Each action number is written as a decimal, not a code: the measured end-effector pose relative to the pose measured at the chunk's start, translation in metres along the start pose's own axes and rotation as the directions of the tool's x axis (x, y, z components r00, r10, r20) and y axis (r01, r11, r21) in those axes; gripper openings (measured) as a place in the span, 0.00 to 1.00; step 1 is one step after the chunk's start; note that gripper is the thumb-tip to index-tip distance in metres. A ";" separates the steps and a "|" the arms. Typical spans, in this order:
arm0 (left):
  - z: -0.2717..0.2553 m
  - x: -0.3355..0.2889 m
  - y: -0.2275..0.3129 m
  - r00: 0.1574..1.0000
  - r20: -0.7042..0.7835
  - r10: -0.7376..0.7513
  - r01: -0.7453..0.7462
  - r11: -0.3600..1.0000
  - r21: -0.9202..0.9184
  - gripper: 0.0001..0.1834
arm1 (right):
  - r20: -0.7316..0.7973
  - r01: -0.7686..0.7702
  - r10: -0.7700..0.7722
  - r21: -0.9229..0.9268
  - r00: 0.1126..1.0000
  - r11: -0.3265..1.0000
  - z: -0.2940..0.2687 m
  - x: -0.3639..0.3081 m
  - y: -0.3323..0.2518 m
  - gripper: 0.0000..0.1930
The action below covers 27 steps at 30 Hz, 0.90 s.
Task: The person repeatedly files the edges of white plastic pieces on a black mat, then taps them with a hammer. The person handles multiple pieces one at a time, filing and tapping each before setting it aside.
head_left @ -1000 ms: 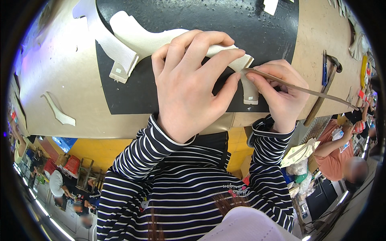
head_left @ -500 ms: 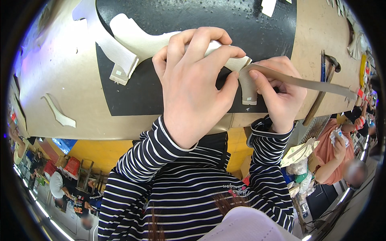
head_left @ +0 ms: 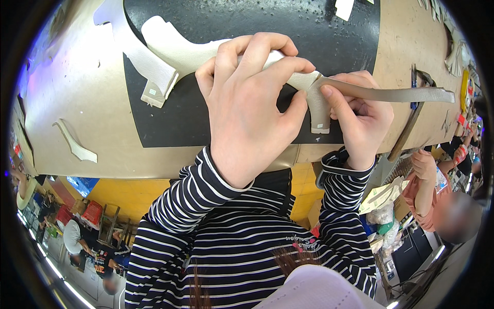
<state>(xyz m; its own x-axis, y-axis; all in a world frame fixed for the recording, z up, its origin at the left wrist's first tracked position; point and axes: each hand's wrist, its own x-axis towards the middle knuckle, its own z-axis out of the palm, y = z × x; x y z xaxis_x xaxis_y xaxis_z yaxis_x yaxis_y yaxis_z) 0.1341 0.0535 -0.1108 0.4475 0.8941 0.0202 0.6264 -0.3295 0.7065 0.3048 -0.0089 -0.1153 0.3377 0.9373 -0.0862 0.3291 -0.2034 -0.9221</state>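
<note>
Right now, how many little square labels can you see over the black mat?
2: one label toward the left of the black mat, another on the tan tab just left of the right hand. The left hand may hide more.

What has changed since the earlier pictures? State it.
The brown strip has swung its free end up the picture, now covering part of the hammer near its head; the co-worker at right has shifted. The right hand still pinches the strip; the left hand stays on the cream piece.
</note>
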 end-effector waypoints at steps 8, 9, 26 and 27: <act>0.000 0.000 0.000 1.000 0.002 -0.002 0.002 1.000 0.002 0.16 | -0.004 -0.030 0.030 0.016 1.000 0.999 0.001 0.000 -0.002 0.07; 0.001 0.000 0.000 1.000 -0.001 -0.003 0.003 1.000 0.003 0.16 | -0.004 -0.034 0.034 0.020 0.999 0.999 0.001 0.000 -0.002 0.07; 0.001 0.000 0.001 1.000 0.001 -0.004 0.004 1.000 -0.001 0.17 | -0.081 -0.075 0.075 0.002 0.994 0.997 0.007 -0.001 -0.002 0.06; 0.001 0.000 0.001 1.000 -0.002 -0.004 0.004 1.000 -0.001 0.16 | -0.084 -0.082 0.081 -0.001 0.993 0.997 0.007 -0.001 -0.002 0.05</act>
<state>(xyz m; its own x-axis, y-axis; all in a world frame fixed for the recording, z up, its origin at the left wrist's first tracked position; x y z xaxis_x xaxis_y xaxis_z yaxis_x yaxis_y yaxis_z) 0.1349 0.0532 -0.1107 0.4439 0.8959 0.0191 0.6276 -0.3260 0.7070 0.2980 -0.0071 -0.1161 0.4365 0.8905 -0.1287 0.3010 -0.2793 -0.9118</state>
